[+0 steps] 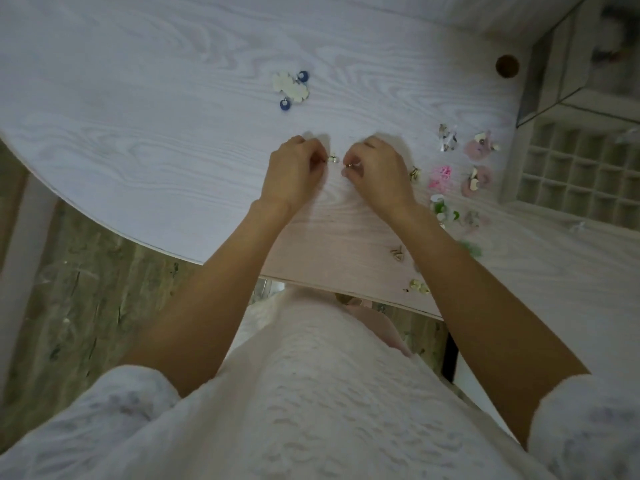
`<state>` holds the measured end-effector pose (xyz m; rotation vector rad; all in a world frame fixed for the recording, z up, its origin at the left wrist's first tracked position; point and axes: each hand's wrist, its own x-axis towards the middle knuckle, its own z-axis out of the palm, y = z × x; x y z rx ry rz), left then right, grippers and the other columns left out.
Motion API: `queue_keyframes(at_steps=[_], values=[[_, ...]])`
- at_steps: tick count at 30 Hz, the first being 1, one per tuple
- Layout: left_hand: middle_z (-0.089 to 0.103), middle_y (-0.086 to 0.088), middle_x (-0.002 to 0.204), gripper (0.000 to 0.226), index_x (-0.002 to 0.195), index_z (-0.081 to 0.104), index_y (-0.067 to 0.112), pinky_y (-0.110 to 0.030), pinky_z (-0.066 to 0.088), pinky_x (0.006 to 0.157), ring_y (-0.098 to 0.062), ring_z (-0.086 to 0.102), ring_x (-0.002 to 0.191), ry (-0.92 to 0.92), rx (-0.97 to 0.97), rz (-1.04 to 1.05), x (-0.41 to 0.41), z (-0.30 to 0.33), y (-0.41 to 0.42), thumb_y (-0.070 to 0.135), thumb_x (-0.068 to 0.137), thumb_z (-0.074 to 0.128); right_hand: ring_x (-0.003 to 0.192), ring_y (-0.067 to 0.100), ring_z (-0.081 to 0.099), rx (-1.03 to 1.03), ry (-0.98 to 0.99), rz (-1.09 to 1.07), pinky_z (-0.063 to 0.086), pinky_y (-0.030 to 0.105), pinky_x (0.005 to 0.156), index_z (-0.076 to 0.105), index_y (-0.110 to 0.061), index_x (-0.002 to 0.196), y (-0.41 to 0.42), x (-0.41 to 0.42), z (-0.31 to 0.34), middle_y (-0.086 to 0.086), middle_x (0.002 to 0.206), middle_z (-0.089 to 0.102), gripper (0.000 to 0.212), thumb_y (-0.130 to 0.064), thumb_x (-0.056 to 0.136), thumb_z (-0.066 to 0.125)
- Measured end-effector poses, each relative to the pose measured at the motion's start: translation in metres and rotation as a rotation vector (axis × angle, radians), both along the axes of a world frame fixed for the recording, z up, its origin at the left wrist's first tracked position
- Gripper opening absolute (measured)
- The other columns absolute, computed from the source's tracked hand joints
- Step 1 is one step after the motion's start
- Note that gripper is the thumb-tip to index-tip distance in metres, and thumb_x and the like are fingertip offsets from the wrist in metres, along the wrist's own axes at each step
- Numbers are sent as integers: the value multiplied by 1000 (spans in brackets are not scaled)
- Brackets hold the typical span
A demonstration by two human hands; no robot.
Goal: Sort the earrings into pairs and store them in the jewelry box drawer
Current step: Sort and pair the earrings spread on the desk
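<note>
Two hands work close together over the table (138, 140), and from my remote seat I read both as pinching: the left hand (294, 171) curls its fingers round a thin gold hook, and the right hand (375, 171) nips a small gold ring at its fingertips. Between them a tiny pale earring (333, 158) hangs or lies just above the tabletop; I cannot tell which. Nearest me, by the table's front edge, lie a small yellowish stud (417, 286) and a little tan piece (397, 251). To the right of the right wrist sits the unsorted scatter: green bits (439, 206), a bright pink earring (440, 175), and two soft-looking dusty-pink round ones (479, 178), with a glinting silver piece (447, 137) beyond them. I judge all of these to be featherlight, slippery and easily bent, so the hook or post is the place to take hold, not the dangling part. Farther out, alone on the pale wood grain, rests a set of cream cloud shapes with blue discs (290, 89), seemingly already paired. At far right stands the jewelry box (550, 95), its drawer (571, 174) pulled open, showing a grid of small square cells with stiff dividers.
</note>
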<state>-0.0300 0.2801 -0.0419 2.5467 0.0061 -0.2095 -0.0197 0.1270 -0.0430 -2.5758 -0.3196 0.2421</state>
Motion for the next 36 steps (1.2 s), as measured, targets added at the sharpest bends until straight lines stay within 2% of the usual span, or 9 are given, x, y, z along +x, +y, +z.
queue_keyframes(at_steps=[6,9,13,17,20,23,26,30,36], values=[[64,-12,93,12,93,65,9,-34,45,76,-27,59,86,24,43,-51,3,0,7,14,83,59,82,28,56,-40,-100,74,49,38,63,66,-3,85,-4,-32,-2,13,87,62,9,-6,85,58],[62,-14,91,13,92,61,6,-31,37,70,-30,56,86,7,105,-101,1,2,8,15,83,59,80,27,54,-56,-127,130,45,33,55,65,-3,83,-1,-50,0,12,84,62,7,-6,86,59],[63,2,82,8,88,59,11,-22,39,66,-10,53,71,-103,-53,-176,-29,19,-7,15,83,62,77,23,54,28,-115,8,40,29,61,63,-6,87,-15,-74,11,8,83,63,7,-10,88,57],[61,12,76,7,86,61,14,-19,46,65,2,50,64,-79,-183,-205,-74,21,-31,12,81,65,75,14,53,90,-62,-142,37,22,65,59,-10,91,-44,-112,25,2,84,60,8,-10,84,61],[66,7,77,7,86,67,16,-19,47,65,-1,49,65,-57,-194,-235,-106,5,-47,13,80,67,74,12,53,122,2,-201,35,19,65,57,-10,94,-64,-143,27,1,84,59,14,-10,82,64],[67,1,79,7,86,70,16,-13,41,64,-4,50,66,-58,-195,-237,-128,-5,-56,14,79,69,73,18,57,51,25,-177,43,26,64,61,-9,94,-72,-166,18,5,84,61,14,-11,81,67],[65,-2,82,8,85,70,15,-12,37,65,-10,53,72,-66,-168,-219,-142,-12,-63,14,78,69,71,22,59,-69,-14,-140,40,21,60,65,-8,87,-71,-179,10,7,79,62,13,-10,77,72],[67,-3,82,10,89,71,12,-9,38,65,-7,54,66,-63,-197,-145,-150,-14,-72,14,79,70,67,25,59,-126,-99,-128,42,22,55,65,-5,76,-64,-178,6,9,71,61,16,-6,67,78],[71,-3,86,16,97,69,11,-31,54,67,-18,65,74,-95,-196,-129,-154,-9,-76,13,82,67,82,28,60,-124,-128,-139,49,30,64,67,-4,90,-73,-180,12,11,85,65,19,-9,73,74]])
